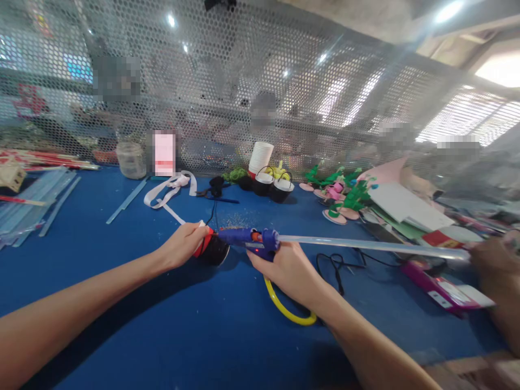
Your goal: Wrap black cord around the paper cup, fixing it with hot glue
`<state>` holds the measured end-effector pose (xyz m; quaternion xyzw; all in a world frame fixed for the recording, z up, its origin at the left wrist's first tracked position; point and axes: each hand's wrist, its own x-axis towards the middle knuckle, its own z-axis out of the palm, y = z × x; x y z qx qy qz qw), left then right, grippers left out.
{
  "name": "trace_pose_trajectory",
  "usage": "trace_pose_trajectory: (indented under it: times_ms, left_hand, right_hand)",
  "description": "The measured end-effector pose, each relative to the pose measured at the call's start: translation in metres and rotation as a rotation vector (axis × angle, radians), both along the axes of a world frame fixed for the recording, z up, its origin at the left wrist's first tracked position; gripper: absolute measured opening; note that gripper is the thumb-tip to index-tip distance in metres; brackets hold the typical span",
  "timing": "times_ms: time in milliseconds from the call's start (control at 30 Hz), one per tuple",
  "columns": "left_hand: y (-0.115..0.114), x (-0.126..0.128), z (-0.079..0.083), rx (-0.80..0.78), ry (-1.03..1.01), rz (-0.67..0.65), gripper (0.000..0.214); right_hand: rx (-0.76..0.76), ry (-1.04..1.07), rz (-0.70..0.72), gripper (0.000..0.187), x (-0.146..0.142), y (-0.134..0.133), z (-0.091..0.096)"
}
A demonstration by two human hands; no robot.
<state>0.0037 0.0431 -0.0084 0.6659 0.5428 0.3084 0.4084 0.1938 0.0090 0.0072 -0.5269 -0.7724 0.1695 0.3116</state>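
Observation:
My left hand (184,245) is closed on a small black cup (217,253) with a red part, tipped on its side over the table. A white ribbon (173,210) runs from my left fingertips back across the table. My right hand (290,271) grips a blue hot glue gun (244,236), its nozzle at the cup; I cannot tell whether it touches. From the back of the gun a long clear glue stick (374,245) sticks out to the right. A yellow cable (284,310) loops below my right hand.
Two black cups with handles (281,190) and stacked white cups (260,156) stand at the back. Glue sticks (36,203) lie left, near a jar (131,161) and a lit phone (164,153). Green decorations (353,192), a purple power strip (433,287) and another person's hand (495,260) are right.

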Motion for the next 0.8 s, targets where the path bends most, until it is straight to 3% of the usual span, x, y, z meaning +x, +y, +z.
trace_pose_trajectory:
  times_ms: [267,800]
  left_hand:
    - [-0.0003,-0.0009,-0.0018,-0.005,-0.037,-0.057,0.032]
    - [-0.0010,-0.0031,-0.0035,0.010,-0.040,-0.094,0.034]
  right_hand:
    - [-0.213,0.147,-0.023,0.016,0.0009,0.0025,0.0021]
    - [-0.287,0.166,-0.081,0.015,-0.0019,0.0007,0.0089]
